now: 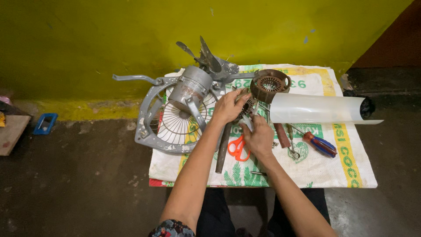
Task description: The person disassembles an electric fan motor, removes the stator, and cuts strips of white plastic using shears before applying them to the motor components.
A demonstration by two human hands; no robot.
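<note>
My left hand (229, 106) grips a round motor part with copper windings (248, 105), holding it on a white woven sack (307, 169) spread on the floor. My right hand (259, 137) holds a small metal tool (247, 123) whose tip points up at that motor part. Just left of the hands lies a grey exhaust fan frame (147, 118) with its cylindrical motor housing (191, 89) and grey blades (206, 57). A rusty brown motor end cover (270, 84) sits just beyond the hands.
Orange-handled scissors (238, 148), a dark metal rod (222, 151), a red and blue screwdriver (320, 143) and a small wrench (293, 149) lie on the sack. A rolled translucent plastic sheet (318, 109) lies to the right. A blue object (45, 123) sits by the yellow wall.
</note>
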